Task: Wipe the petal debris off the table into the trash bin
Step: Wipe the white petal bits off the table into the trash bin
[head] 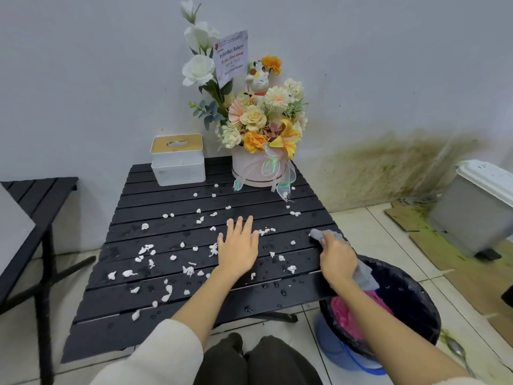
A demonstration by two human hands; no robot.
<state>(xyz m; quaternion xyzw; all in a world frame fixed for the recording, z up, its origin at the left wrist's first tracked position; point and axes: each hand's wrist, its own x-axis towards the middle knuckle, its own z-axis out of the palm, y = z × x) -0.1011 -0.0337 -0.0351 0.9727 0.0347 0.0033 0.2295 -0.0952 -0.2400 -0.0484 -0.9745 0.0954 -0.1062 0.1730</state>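
Observation:
Several white petal bits (pixel 147 250) lie scattered over the wet black slatted table (pixel 116 323), mostly on its left and middle. My left hand (pixel 238 247) rests flat on the table's middle, fingers apart, holding nothing. At the table's right edge my right hand (pixel 337 258) grips a grey cloth (pixel 323 235), whose tail hangs down toward the trash bin. The trash bin (pixel 416 304), blue with a black liner and pink waste inside, stands on the floor just right of the table's near right corner.
A white tissue box (pixel 179 165) and a pink flower box with a cat figure (pixel 258 168) stand at the table's far edge against the wall. Another black table (pixel 33 198) is at left. A grey lidded bin (pixel 472 212) and cardboard lie at right.

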